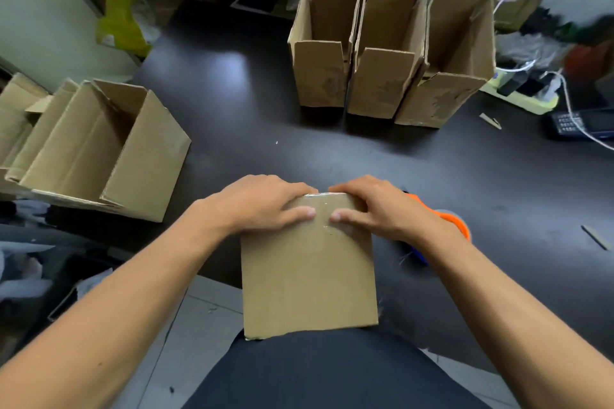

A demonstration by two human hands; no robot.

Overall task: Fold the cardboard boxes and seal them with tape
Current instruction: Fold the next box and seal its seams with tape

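Both hands, left hand [265,206] and right hand [382,209], gripping the taped top edge of the cardboard box [309,269], thumbs pressing the clear tape [324,209] down.

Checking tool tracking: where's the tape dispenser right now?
Head view, right of centre: the orange tape dispenser sits on the dark table, mostly hidden behind the right hand, beside the cardboard box.
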